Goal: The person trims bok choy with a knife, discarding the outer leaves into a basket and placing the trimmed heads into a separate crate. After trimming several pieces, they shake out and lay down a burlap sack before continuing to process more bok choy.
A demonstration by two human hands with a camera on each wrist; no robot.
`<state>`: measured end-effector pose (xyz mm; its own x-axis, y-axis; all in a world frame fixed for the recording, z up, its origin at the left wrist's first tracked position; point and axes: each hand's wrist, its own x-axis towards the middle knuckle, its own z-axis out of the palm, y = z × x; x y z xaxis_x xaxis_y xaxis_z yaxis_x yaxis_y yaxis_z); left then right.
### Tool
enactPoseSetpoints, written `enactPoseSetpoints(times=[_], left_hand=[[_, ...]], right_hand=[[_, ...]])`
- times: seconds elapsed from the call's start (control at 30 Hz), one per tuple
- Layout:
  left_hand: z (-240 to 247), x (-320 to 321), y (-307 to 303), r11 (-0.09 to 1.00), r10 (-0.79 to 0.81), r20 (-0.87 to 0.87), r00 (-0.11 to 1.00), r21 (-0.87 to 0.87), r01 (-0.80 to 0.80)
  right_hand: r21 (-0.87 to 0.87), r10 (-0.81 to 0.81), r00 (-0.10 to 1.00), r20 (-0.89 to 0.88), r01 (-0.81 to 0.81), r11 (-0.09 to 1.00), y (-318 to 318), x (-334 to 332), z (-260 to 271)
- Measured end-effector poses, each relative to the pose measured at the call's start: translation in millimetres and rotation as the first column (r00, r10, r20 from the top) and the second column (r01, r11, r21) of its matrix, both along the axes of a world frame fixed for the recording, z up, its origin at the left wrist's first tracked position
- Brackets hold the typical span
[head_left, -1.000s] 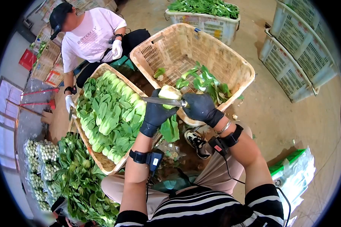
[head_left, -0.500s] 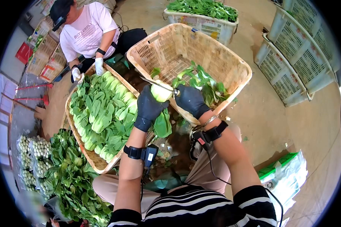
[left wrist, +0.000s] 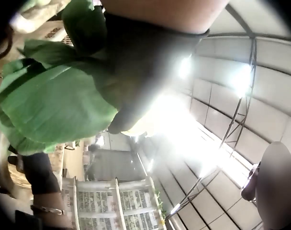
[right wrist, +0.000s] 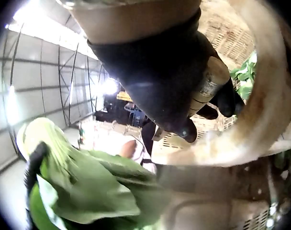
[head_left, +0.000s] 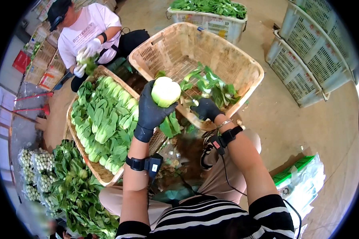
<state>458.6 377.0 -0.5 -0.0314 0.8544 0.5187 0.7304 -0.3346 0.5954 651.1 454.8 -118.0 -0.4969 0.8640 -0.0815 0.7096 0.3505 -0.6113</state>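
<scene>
In the head view my black-gloved left hand grips a head of leafy greens, its pale cut base facing up and its leaves hanging below the hand. In the left wrist view those broad leaves spread beside the glove. My right hand, also gloved, is at the near rim of the large crate. The right wrist view shows its fingers curled round a knife's wooden handle; most of the blade is hidden. Loose leaves lie in that crate.
A crate rim surrounds rows of greens on the left. A person in a pink shirt sits behind it, holding greens. Leafy piles and bagged vegetables lie lower left; stacked crates stand right.
The knife has come away from the vegetable's base as my right hand moved down and right. My left hand has turned the base upward. The other person has lifted some greens.
</scene>
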Motion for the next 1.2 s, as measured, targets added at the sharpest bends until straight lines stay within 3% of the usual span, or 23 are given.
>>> enactPoseSetpoints(times=[0.07, 0.13, 0.17, 0.2, 0.27, 0.37, 0.4, 0.47, 0.53, 0.57, 0.6, 0.67, 0.73, 0.77, 0.8, 0.87, 0.9, 0.93, 1.0, 1.07, 1.1, 1.2], left_hand=[[-1, 1, -14, 0.993, -0.067, 0.300, 0.952, -0.072, 0.093], [-9, -9, -23, 0.984, -0.096, 0.391, 0.915, -0.103, 0.148], [-11, -15, -29, 0.980, -0.099, 0.405, 0.909, -0.117, 0.159], [-7, -19, -35, 0.976, -0.103, 0.421, 0.901, -0.131, 0.173], [-1, -24, -46, 0.982, -0.062, 0.401, 0.914, -0.141, 0.129], [-2, -33, -59, 0.974, -0.076, 0.405, 0.911, -0.167, 0.156], [-2, -38, -64, 0.976, -0.064, 0.405, 0.912, -0.167, 0.142], [-4, -41, -70, 0.970, -0.093, 0.379, 0.921, -0.172, 0.169], [-6, -48, -79, 0.965, -0.049, 0.484, 0.873, -0.201, 0.166], [-8, -51, -78, 0.934, -0.077, 0.635, 0.769, -0.225, 0.279], [-10, -55, -80, 0.897, -0.079, 0.771, 0.632, -0.222, 0.383], [-12, -59, -78, 0.868, -0.110, 0.795, 0.597, -0.215, 0.447], [-25, -57, -71, 0.893, -0.089, 0.817, 0.570, -0.187, 0.408], [-20, -55, -69, 0.883, -0.160, 0.808, 0.568, -0.140, 0.448], [-24, -44, -57, 0.908, -0.185, 0.785, 0.591, -0.092, 0.408], [-25, -38, -52, 0.914, -0.231, 0.739, 0.632, -0.058, 0.402], [-27, -31, -47, 0.888, -0.209, 0.763, 0.612, -0.114, 0.446], [-28, -30, -44, 0.863, -0.178, 0.778, 0.602, -0.170, 0.476], [-35, -30, -42, 0.851, -0.181, 0.773, 0.608, -0.187, 0.491], [-34, -33, -43, 0.850, -0.252, 0.671, 0.697, -0.191, 0.491], [-35, -30, -41, 0.859, -0.209, 0.609, 0.765, -0.259, 0.441], [-29, -36, -33, 0.781, -0.153, 0.718, 0.679, -0.333, 0.528]], right_hand=[[0.017, -0.025, 0.999, -0.041, 0.026, 1.000, -3, -15, -19], [-0.189, -0.039, 0.999, -0.031, 0.032, 0.981, 2, -25, -18], [-0.118, 0.032, 0.995, -0.095, -0.043, 0.992, 5, -27, -21], [-0.334, 0.015, 0.966, -0.257, -0.103, 0.937, 4, -29, -15], [-0.457, -0.052, 0.977, -0.206, -0.049, 0.888, -9, -41, 10], [-0.392, 0.063, 0.964, -0.258, -0.165, 0.905, -12, -58, -2], [-0.237, 0.226, 0.918, -0.326, -0.311, 0.921, -19, -74, -10], [-0.387, -0.013, 0.947, -0.321, -0.119, 0.915, -16, -75, -21], [-0.555, -0.118, 0.846, -0.520, -0.230, 0.800, -15, -69, -12], [-0.500, -0.058, 0.898, -0.436, -0.188, 0.845, -15, -65, -7], [-0.537, -0.249, 0.801, -0.545, -0.105, 0.837, -9, -66, 9], [-0.559, -0.313, 0.616, -0.723, -0.254, 0.789, -23, -63, 50], [-0.395, -0.150, 0.513, -0.845, -0.411, 0.822, -36, -54, 102], [-0.353, -0.126, 0.453, -0.883, -0.462, 0.813, -38, -54, 104], [-0.272, 0.106, 0.672, -0.733, -0.432, 0.860, -56, -43, 128], [-0.314, 0.127, 0.831, -0.542, -0.340, 0.886, -64, -45, 144], [0.096, 0.239, 0.807, -0.540, -0.223, 0.970, -61, -50, 119], [0.119, 0.235, 0.801, -0.551, -0.203, 0.972, -61, -48, 121], [-0.023, 0.211, 0.802, -0.559, -0.269, 0.963, -57, -42, 119], [-0.062, 0.206, 0.802, -0.560, -0.288, 0.956, -54, -39, 115], [-0.095, 0.206, 0.804, -0.558, -0.308, 0.947, -51, -37, 114], [-0.205, 0.143, 0.854, -0.501, -0.277, 0.939, -44, -36, 119]])
